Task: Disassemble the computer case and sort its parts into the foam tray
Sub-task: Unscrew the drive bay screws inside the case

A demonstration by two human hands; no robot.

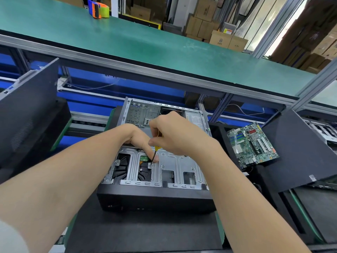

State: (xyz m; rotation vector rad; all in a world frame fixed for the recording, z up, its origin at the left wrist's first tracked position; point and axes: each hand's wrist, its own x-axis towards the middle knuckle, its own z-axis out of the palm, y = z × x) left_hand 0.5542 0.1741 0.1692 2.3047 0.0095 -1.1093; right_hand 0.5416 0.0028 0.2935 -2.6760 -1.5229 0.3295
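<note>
cage screw | right grip closed round screwdriver | left grip at tip, closure unclear | we judged square, firm pressure best

Green shelf is overhanging the computer case at its far end. Left panel and right panel are leaning in at the side edges of the mat, motherboard is crowding the right; near edge is lying open.
</note>
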